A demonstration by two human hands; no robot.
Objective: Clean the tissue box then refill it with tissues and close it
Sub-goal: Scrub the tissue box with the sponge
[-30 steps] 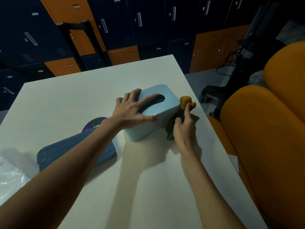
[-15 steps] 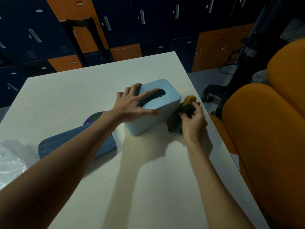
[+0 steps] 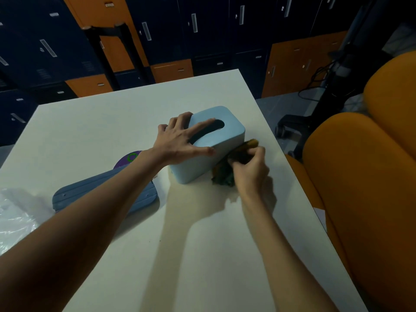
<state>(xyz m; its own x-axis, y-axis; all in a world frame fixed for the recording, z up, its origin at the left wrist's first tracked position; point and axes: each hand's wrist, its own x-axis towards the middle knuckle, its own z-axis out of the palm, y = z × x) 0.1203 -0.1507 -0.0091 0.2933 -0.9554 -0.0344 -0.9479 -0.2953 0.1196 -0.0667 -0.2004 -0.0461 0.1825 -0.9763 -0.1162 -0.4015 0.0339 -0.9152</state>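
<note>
- Two hands busy; left hand spread flat, steadying tissue box; right hand clutching cleaning cloth against box's side
- Cleaning step; next likely remaining faces

Head-worn view, angled down over table

The pale blue rounded plastic tissue box looked smooth and matt, and the slate-blue flat plastic panel near it was matt too, ribbed with long grooves. The crumpled green-and-yellow cloth looked soft and coarse against the smooth, matt off-white surface. The clear plastic film at the left edge was crinkled and glossy, while the orange padded chair had a dull, fabric-like cover.
</note>
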